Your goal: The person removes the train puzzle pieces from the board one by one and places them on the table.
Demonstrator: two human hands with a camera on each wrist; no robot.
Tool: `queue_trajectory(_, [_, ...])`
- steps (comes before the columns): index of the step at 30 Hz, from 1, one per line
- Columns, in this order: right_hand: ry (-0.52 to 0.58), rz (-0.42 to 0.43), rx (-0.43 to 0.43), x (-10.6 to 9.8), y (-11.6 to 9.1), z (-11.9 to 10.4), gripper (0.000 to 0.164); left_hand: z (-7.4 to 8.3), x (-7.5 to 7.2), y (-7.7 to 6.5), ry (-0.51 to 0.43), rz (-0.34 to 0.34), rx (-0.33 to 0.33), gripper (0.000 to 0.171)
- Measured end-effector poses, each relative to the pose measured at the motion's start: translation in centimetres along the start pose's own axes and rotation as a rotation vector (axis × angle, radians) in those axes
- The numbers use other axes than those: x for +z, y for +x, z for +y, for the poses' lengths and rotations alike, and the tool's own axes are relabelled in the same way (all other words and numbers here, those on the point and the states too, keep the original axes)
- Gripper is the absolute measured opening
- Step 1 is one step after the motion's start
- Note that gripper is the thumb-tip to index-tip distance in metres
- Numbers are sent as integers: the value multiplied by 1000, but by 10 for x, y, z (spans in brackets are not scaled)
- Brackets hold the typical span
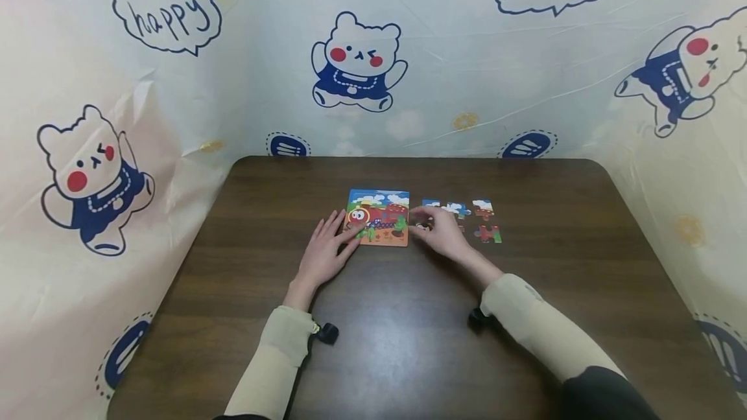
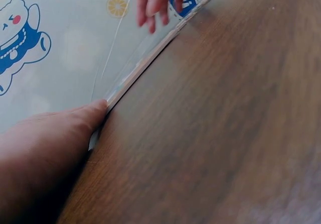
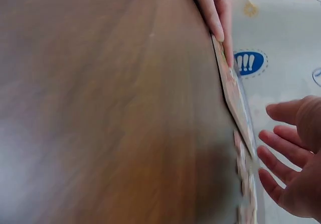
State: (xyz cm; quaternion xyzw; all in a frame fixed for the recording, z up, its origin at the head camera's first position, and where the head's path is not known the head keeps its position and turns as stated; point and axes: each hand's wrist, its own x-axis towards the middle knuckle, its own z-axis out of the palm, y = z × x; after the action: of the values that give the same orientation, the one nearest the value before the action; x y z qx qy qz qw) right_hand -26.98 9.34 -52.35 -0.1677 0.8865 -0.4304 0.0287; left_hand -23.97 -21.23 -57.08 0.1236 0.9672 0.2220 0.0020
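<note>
A square jigsaw board [image 1: 382,214] with a bright cartoon picture lies flat on the table. My left hand [image 1: 323,253] rests at its left side, fingers extended, the thumb over the lower left part of the picture. Just past the board's right edge is my right hand [image 1: 445,236], above a group of loose jigsaw pieces [image 1: 458,209] and partly covering them. In the right wrist view the fingers of this right hand [image 3: 293,158] are spread and slightly bent, with nothing between them. The board [image 3: 231,91] shows there edge-on, beside the left fingers.
To the right of the hand lie a blue-and-white jigsaw piece [image 1: 483,207] and a red-and-green one [image 1: 489,234]. The brown wooden table [image 1: 373,316] meets a printed curtain [image 1: 438,83] along its back and sides. Both wrists wear small black cameras.
</note>
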Motion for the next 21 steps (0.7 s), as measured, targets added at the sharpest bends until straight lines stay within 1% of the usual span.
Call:
queue_trajectory(2, [-7,-53,-30,6,7,-3,39,1,0,0,-4,-6,0,50])
queue_trajectory(4, [-41,-82,-76,16,15,4,42,2,0,-1,-4,-10,1,51])
queue_trajectory(6, [-82,-102,-136,28,23,18,45,2,0,-2,-1,-13,10,51])
queue_trajectory(9, [-168,-96,-211,40,27,29,49,1,0,-3,21,-20,37,49])
queue_trajectory(11, [-198,-106,-230,40,24,22,50,0,-1,-3,37,-23,61,48])
queue_trajectory(13, [-228,-99,-222,36,19,7,51,0,-1,-3,51,-25,78,46])
queue_trajectory(14, [-263,-87,-220,36,18,4,52,0,-2,-3,55,-24,83,46])
queue_trajectory(16, [-318,-75,-181,31,14,-8,55,0,-2,-2,64,-25,87,46])
queue_trajectory(19, [-414,-52,-127,31,14,-14,61,-1,-2,-2,69,-27,87,46])
queue_trajectory(21, [-437,-51,-99,32,14,-17,64,-2,-2,-2,69,-26,83,46])
